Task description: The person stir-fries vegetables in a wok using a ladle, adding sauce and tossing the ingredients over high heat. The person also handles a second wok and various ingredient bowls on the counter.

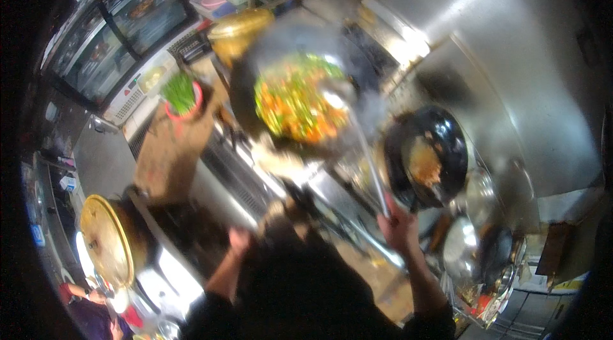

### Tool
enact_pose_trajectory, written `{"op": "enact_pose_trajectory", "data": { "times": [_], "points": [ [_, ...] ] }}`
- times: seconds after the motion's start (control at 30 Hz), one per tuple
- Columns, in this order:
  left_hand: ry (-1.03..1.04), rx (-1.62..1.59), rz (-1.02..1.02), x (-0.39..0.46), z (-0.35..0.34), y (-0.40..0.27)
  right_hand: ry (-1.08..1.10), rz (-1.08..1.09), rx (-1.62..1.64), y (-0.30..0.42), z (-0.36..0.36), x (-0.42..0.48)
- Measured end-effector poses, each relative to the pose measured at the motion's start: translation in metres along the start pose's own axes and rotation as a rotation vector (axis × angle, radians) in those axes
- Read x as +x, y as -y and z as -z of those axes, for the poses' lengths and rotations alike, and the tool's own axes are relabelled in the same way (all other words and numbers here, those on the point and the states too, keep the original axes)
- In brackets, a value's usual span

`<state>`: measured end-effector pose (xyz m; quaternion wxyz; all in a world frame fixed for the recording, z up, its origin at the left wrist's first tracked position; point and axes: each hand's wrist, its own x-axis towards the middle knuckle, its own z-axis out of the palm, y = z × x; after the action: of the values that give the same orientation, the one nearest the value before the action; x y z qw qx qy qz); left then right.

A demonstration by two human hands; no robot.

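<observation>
A large dark wok [244, 100] holds chopped green, orange and yellow vegetables [301, 105], with steam around it. My right hand [398, 226] is closed around the long metal handle of a ladle [366, 148]; the ladle's bowl rests over the vegetables at the wok's right side. Close to my body, below the wok, is my left hand [241, 240], blurred and with its fingers curled; whether it holds anything cannot be made out. A pale cloth [278, 160] lies at the wok's near rim, apart from that hand.
Right of the large wok sits a second black wok [431, 124] with brownish contents. Lidded golden pots [103, 239] stand lower left and behind the wok. A red container [197, 96] of green stalks sits on a brown counter. At lower left, another person's forearm [79, 290] shows.
</observation>
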<state>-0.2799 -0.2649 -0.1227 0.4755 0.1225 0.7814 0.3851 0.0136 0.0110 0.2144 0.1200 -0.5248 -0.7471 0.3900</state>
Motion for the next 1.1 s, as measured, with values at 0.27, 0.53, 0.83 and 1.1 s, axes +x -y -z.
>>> {"op": "enact_pose_trajectory", "data": {
  "times": [0.27, 0.53, 0.83, 1.1],
  "points": [
    [-0.161, 0.174, -0.187, 0.017, -0.01, 0.041, -0.315, 0.236, -0.267, -0.01, -0.041, 0.104],
    [-0.048, 0.044, -0.151, 0.011, -0.013, 0.036, -0.307, 0.176, -0.15, 0.002, -0.058, 0.109],
    [-0.067, 0.229, -0.208, 0.006, -0.013, 0.018, -0.303, 0.375, -0.584, 0.019, -0.085, 0.169],
    [-0.106, 0.084, -0.188, 0.007, -0.011, 0.028, -0.124, 0.502, -0.627, -0.002, -0.083, 0.138]
  ]
}}
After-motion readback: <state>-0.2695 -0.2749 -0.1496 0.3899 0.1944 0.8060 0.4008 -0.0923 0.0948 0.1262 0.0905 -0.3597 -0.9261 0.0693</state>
